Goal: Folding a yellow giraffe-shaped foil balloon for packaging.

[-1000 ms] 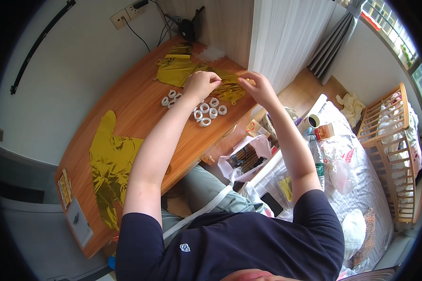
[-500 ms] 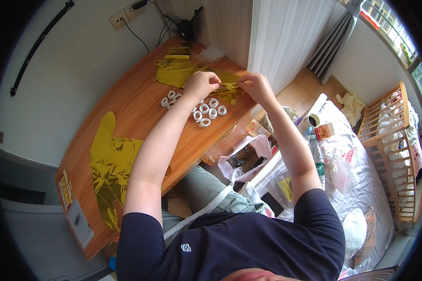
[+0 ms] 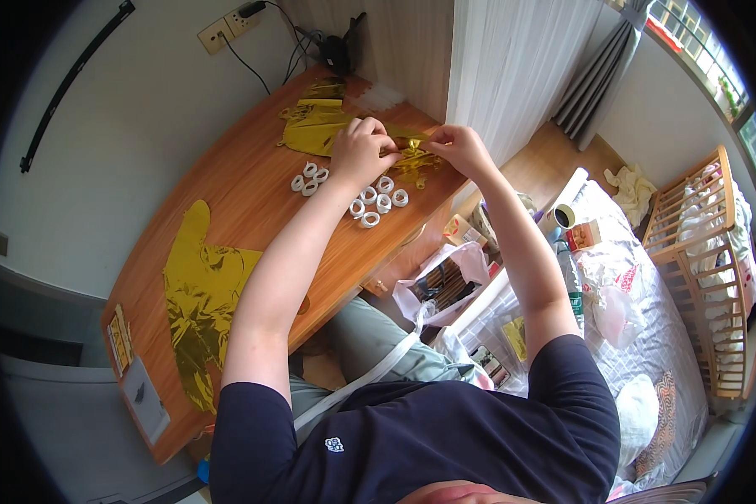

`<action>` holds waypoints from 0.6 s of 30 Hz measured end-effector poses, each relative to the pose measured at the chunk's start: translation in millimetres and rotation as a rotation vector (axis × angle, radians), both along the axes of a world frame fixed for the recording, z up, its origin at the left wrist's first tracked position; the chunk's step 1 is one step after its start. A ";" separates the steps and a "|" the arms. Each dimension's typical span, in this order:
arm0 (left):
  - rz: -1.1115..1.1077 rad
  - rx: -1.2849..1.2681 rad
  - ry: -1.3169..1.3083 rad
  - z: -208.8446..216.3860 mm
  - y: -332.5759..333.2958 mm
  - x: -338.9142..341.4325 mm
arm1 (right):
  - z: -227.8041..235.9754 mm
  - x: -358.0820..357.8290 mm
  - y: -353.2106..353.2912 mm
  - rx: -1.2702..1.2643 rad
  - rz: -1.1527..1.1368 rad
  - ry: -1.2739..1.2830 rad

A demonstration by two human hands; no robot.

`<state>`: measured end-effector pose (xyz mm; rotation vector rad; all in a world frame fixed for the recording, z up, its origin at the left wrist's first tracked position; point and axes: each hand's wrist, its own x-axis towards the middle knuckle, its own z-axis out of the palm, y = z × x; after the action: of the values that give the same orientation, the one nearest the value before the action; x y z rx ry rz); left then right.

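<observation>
Flat gold foil balloons [image 3: 311, 130] lie at the far end of the wooden desk. My left hand [image 3: 363, 153] is closed in a pinch at the foil's near edge, its fingertips partly hidden behind the hand. To its right, my right hand [image 3: 464, 153] pinches the same gold foil near the desk's right edge. A crumpled part of the foil [image 3: 413, 158] shows between the two hands. Several small white ribbon rolls [image 3: 370, 220] sit on the desk just below my left hand, with more rolls [image 3: 309, 170] left of my wrist.
Another flat gold foil balloon [image 3: 197, 286] lies left of my left forearm. A black router [image 3: 338, 55] stands in the far corner. Right of the desk are an open pink bag [image 3: 441, 281], a phone [image 3: 490, 366], a water bottle [image 3: 571, 286], a cup [image 3: 559, 218] and a wooden crib [image 3: 697, 269].
My left hand has turned and its fingers curl more, knuckles up. My right hand has shifted very slightly, still pinching the foil. The phone's screen, dark before, is now lit.
</observation>
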<state>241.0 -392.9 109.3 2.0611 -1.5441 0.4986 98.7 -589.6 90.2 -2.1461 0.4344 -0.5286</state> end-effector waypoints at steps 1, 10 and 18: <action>-0.020 -0.023 0.002 -0.4 -0.9 0.8 | 0.3 0.7 -0.1 0.017 -0.001 -0.008; 0.009 0.029 0.017 0.4 -0.4 -2.7 | -12.0 5.5 -2.9 0.014 -0.028 -0.080; -0.020 0.009 -0.038 -5.6 -3.0 -6.5 | -20.3 0.1 -5.4 -0.016 -0.002 -0.075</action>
<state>234.4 -395.9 103.7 2.0526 -1.5898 0.5271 98.8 -595.0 69.9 -2.1341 0.3924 -0.6136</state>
